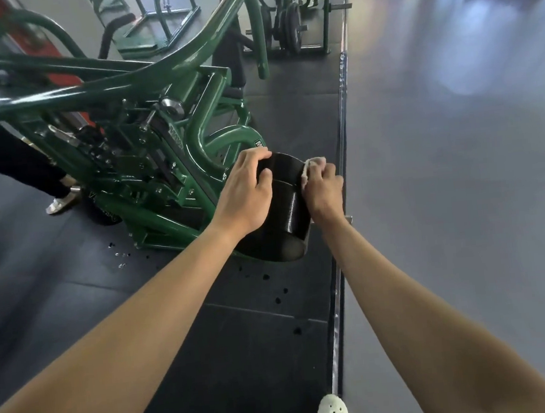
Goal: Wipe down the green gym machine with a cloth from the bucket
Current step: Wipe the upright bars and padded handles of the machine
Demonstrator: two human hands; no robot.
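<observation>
Rubber matting; left hand gripping glossy cylindrical pad, right hand bunching seemingly soft cloth.

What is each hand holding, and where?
Left hand grips the black roller pad at its far end; right hand holds a bunched white cloth against it.

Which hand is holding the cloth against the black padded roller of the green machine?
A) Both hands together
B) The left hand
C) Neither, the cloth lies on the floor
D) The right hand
D: the right hand grips the pale cloth against the far end of the black pad, while the left hand only grips the pad's other side, with no cloth in it.
</observation>
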